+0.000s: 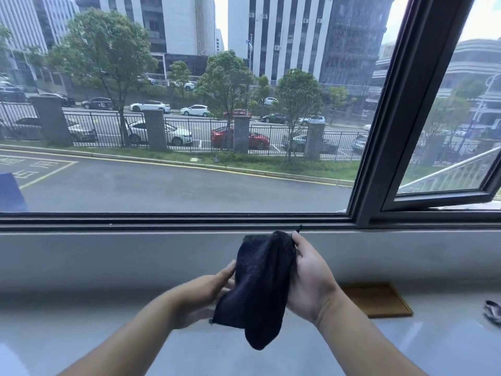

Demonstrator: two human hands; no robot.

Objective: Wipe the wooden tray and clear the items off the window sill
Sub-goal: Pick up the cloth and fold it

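Observation:
A dark cloth [260, 283] hangs between my two hands above the grey window sill [108, 335]. My right hand [309, 278] grips its upper right edge with the fingers curled over the top. My left hand [214, 289] holds the cloth's lower left side, partly hidden behind the fabric. A flat wooden tray [379, 299] lies on the sill to the right of my right wrist, partly covered by my forearm.
A small dark and silver object [492, 312] lies on the sill at the far right edge. The window frame [176, 221] runs along the back, with an opened pane [444, 196] at the right. A blue object [9, 191] shows at the far left.

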